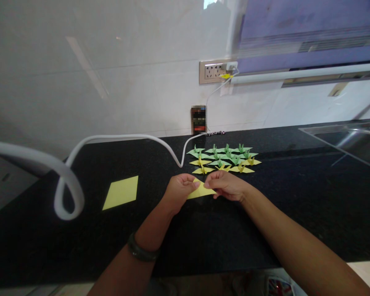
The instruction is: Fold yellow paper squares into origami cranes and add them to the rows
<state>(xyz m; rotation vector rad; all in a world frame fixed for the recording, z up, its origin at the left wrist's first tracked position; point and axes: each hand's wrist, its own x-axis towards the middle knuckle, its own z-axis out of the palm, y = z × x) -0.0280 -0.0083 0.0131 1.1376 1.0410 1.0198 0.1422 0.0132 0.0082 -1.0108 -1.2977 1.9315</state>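
Between my two hands is a folded piece of yellow origami paper [201, 191], its lower edge running to a point at the right. My left hand [182, 190] pinches its left side, thumb on top. From the right, my right hand [224, 185] grips the upper right part with thumb and fingers. Just beyond the hands, several folded paper cranes stand in rows: green cranes [227, 150] at the back and yellow cranes [202, 168] nearer. Flat on the counter to the left lies a yellow paper sheet [121, 192].
A white cable [135, 136] loops over the black countertop [160, 250] at left, close to the camera. A phone-like object [199, 119] leans on the wall under a socket panel [210, 72]. At far right is a metal sink [314, 130].
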